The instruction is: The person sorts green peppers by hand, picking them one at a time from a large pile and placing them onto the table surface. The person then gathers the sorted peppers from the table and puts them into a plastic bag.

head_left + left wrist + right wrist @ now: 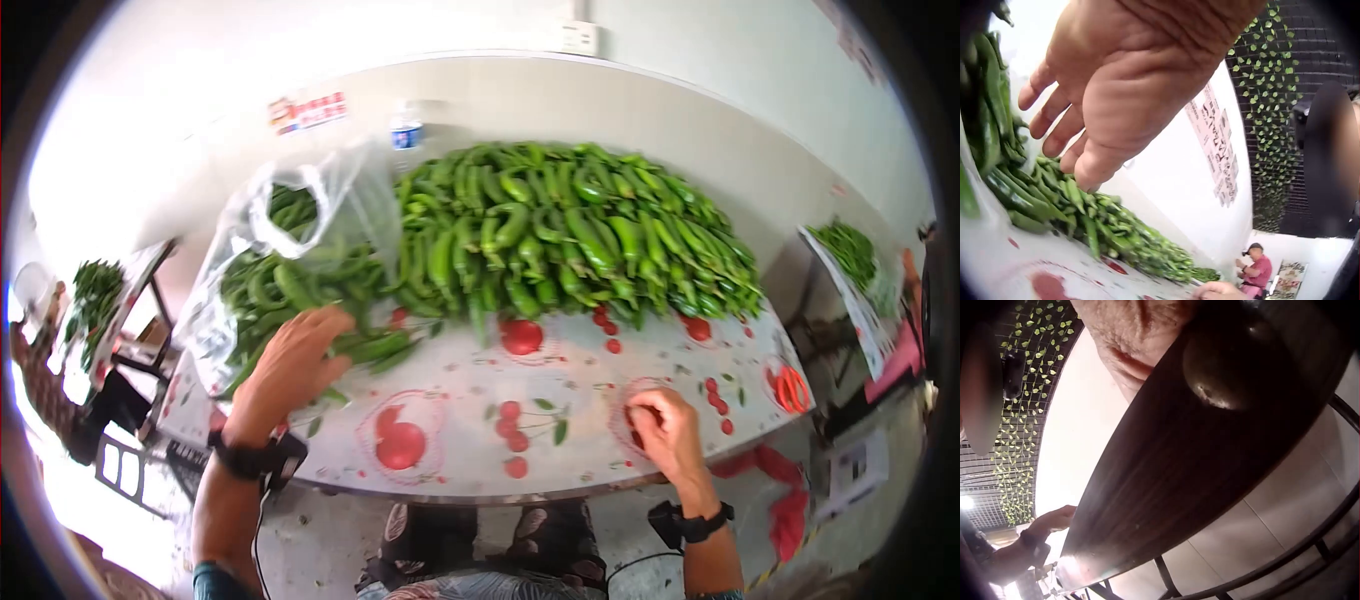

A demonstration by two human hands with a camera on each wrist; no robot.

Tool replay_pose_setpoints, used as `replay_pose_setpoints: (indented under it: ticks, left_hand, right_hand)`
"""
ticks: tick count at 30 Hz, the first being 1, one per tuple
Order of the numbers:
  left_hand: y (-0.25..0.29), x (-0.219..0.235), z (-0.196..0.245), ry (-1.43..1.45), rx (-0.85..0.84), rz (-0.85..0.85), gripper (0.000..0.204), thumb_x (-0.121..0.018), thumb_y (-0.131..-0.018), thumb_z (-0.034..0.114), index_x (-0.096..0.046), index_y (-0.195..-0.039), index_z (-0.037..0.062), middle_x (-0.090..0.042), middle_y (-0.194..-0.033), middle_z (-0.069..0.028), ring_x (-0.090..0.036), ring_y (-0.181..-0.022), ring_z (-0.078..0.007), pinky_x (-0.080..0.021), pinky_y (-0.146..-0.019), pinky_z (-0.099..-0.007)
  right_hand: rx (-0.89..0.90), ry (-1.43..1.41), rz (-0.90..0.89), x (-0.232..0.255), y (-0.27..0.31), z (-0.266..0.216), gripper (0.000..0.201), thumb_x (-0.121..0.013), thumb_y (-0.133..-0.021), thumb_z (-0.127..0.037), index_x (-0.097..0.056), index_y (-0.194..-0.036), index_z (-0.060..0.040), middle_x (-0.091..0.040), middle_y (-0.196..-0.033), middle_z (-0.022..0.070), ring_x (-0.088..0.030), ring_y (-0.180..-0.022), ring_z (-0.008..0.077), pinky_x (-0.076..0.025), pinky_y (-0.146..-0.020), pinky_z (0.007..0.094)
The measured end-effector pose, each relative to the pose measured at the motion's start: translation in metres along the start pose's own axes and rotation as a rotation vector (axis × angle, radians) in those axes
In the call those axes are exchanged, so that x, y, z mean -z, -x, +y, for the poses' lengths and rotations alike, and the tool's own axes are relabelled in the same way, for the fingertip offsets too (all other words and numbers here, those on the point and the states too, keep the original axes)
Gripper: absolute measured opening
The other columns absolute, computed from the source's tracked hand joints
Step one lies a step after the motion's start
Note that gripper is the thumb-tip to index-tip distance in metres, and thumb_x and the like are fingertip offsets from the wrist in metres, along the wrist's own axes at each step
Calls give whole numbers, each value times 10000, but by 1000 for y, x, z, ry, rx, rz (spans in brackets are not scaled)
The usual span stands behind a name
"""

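Observation:
The left hand (300, 362) is over the near edge of green peppers (262, 285) lying in and around a clear plastic bag (340, 205). Its fingers are extended in the left wrist view, where the palm (1129, 81) faces the camera with nothing in it. At the table's right front, the right hand (668, 432) hangs low over the patterned top (590, 380), fingers loosely curled, with no object visible in it. Only the heel of the right hand (1141, 337) shows in the right wrist view; the table edge (1172, 456) hides its fingers. Neatly layered peppers (600, 230) form a large heap behind.
Orange-handled scissors (792, 388) lie at the table's right end. A bottle (406, 135) stands behind the bag against the wall. Side tables with peppers (98, 290) (848, 250) are at both sides, with other people near them. Red cloth (785, 500) hangs at lower right.

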State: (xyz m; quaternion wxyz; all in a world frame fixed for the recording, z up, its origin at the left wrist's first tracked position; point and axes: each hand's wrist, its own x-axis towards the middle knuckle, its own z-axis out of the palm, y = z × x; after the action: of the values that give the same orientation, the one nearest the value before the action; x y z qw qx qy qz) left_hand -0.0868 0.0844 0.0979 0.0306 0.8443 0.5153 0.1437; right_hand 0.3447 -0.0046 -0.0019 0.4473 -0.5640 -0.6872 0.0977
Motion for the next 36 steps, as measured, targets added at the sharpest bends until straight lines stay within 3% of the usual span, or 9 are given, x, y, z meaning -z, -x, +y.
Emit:
replay_pose_setpoints:
  ticks: [4, 7, 10, 13, 16, 20, 23, 26, 36]
  left_hand:
    - [-21, -15, -31, -127, -79, 83, 466, -663, -795, 187, -560, -1222, 32, -555, -1296, -178, -499, -1218, -349, -397, -1022, -424]
    - [-33, -15, -24, -66, 87, -49, 504, -677, -783, 199, -549, -1241, 34, -591, -1234, -153, -524, -1164, -327, -420, -977, -431]
    - [-38, -22, 1, -278, 5, -260, 546, -688, -767, 202, -532, -1267, 47, -619, -1146, -130, -539, -1108, -307, -435, -932, -444]
    - [-33, -53, -4, -328, -52, -146, 571, -684, -738, 127, -529, -1286, 91, -582, -1166, -116, -542, -1099, -299, -418, -927, -434]
    - [-35, -66, -6, -371, -66, -61, 529, -633, -749, 75, -534, -1268, 118, -560, -1113, -94, -553, -1045, -286, -392, -892, -418]
    - [-36, -66, -3, -345, -127, 4, 536, -598, -760, 35, -518, -1285, 108, -566, -1051, -97, -567, -992, -289, -382, -854, -414]
    - [-44, -69, 2, -323, 11, -163, 566, -631, -701, 26, -510, -1253, 65, -598, -1134, -136, -570, -1059, -301, -390, -923, -432]
    - [-42, -71, 12, -269, 26, -115, 526, -625, -685, 3, -519, -1197, 54, -622, -1045, -156, -582, -1029, -320, -386, -926, -435]
    - [-48, -75, 70, 89, -282, 92, 474, -665, -695, 5, -517, -1138, 81, -620, -931, -120, -608, -928, -335, -470, -794, -449]
  right_hand:
    - [17, 28, 21, -1, -1, -2, 82, -641, -830, 4, -648, -909, -15, -654, -819, 110, -615, -705, 230, -490, -648, 316]
    - [-37, 22, -16, 1, -1, -5, 74, -620, -849, -23, -638, -912, 11, -665, -855, 113, -628, -780, 209, -492, -720, 315]
    - [-92, 10, -23, 2, -2, -11, 75, -611, -866, -42, -636, -908, 14, -660, -846, 104, -616, -767, 193, -486, -723, 304]
    - [-51, 8, -15, 1, 0, -2, 74, -607, -874, -43, -634, -909, 17, -654, -837, 90, -603, -760, 171, -481, -721, 294]
    - [-78, -31, -5, 0, 0, -1, 82, -621, -841, 0, -638, -920, -2, -654, -844, 114, -624, -758, 237, -491, -702, 320]
    - [-63, -6, -16, 2, 0, -1, 75, -603, -878, -37, -634, -919, 18, -662, -844, 82, -599, -765, 151, -483, -722, 285]
    - [-73, -25, -11, 2, 0, -1, 72, -609, -868, -27, -636, -920, 14, -662, -845, 90, -605, -755, 171, -485, -711, 294]
    - [-85, -42, 0, 2, 1, -2, 78, -623, -846, -9, -640, -921, 1, -657, -839, 101, -613, -732, 207, -487, -685, 310]
    - [-118, -76, -10, 3, 0, -3, 61, -622, -861, -17, -650, -915, -11, -650, -816, 85, -616, -706, 162, -489, -635, 286]
